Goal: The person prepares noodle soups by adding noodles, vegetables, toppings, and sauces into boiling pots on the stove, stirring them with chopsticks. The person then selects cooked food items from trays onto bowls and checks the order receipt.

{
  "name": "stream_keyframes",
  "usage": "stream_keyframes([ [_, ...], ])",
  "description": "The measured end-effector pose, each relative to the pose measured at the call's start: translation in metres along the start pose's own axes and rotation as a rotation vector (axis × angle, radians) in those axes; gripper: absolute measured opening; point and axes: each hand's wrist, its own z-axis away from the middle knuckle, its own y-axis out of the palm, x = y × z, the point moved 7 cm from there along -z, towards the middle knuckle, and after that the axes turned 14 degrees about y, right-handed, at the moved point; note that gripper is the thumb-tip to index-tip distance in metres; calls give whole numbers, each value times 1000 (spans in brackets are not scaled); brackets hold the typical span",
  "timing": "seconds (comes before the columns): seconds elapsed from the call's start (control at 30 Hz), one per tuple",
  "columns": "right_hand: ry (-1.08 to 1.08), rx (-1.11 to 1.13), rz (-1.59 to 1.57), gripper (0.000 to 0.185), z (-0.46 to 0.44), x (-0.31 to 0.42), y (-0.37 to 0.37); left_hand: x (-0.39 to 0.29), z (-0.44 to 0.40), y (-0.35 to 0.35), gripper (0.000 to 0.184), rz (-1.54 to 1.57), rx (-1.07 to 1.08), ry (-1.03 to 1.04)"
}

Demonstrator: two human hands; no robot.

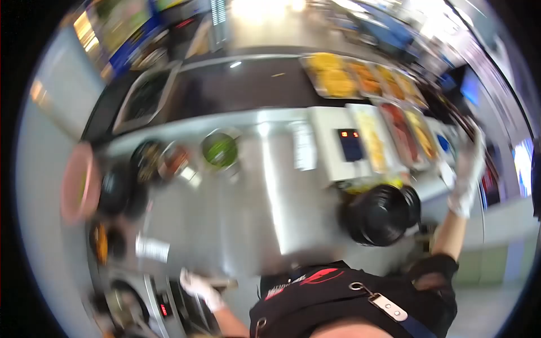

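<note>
My left hand (200, 288), in a pale glove, hangs low by the front edge of the steel counter (236, 197). A pale flat bar or board (225, 283) is nearest to it; whether they touch is unclear. Its fingers are blurred. My right hand (472, 160), also gloved, reaches far out to the right. Its fingertips come close to a dark, long object (459, 118) that I cannot make out, and motion smears them. Left of that arm, black bowls (380, 214) stand stacked on the counter's right end.
Trays of yellow food (332, 79) and sliced toppings (397, 132) line the right side beside a digital scale (350, 145). Green contents fill a round container (220, 149) at the back. A pink bowl (80, 183) stands far left, and a printed label sheet (152, 248) lies nearer.
</note>
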Motion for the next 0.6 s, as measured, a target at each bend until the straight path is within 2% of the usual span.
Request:
stream_keyframes([
  [0.03,-108,-1,36,32,-15,-8,-15,-5,5,5,27,-101,11,31],
  [0.07,56,-27,-324,28,-30,-18,-24,-1,9,8,25,-202,23,86],
  [0.1,60,-76,-347,27,-44,-29,-34,-13,17,15,28,-244,71,56],
  [0.13,16,-88,-252,29,-60,-36,-46,-14,21,21,29,-353,131,90],
  [0.2,13,-155,-110,30,-97,-60,-65,-51,43,37,30,-292,107,60],
  [0.23,-75,-148,-50,27,-120,-77,-72,-84,57,50,27,-362,102,89],
  [0.27,-152,-177,12,25,-150,-106,-86,-123,77,62,25,-291,65,115],
  [0.3,-124,-204,47,23,-175,-129,-93,-151,96,72,23,-226,24,136],
  [0.37,-103,-182,62,21,-211,-163,-92,-167,123,87,22,-260,72,202],
  [0.5,110,-123,-101,22,-287,-246,-67,-215,182,113,21,-388,201,343],
  [0.6,94,-109,-222,13,-332,-289,-30,-248,218,114,22,-409,194,296],
])
